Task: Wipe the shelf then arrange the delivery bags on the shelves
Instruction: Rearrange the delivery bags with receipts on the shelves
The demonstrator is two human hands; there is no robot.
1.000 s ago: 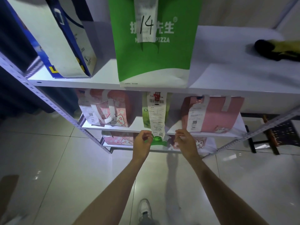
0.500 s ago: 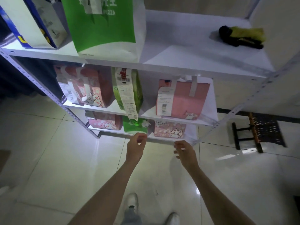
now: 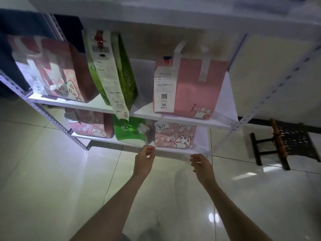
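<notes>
Pale tiled floor under white shelves, already filled: pink bags, green bags. Left hand and right hand loosely curled, empty, below lowest shelf. Arranging apparently nearly finished.

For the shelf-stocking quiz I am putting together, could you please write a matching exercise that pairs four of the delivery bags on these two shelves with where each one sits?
Column one:
1. plain pink bag with white handles
2. tall green bag with long receipt
3. short green bag
4. pink cat bag tagged 34

Column two:
A. lower shelf, right
B. upper shelf, middle
C. lower shelf, middle
D. upper shelf, right

Pairs: 1-D, 2-B, 3-C, 4-A
</notes>
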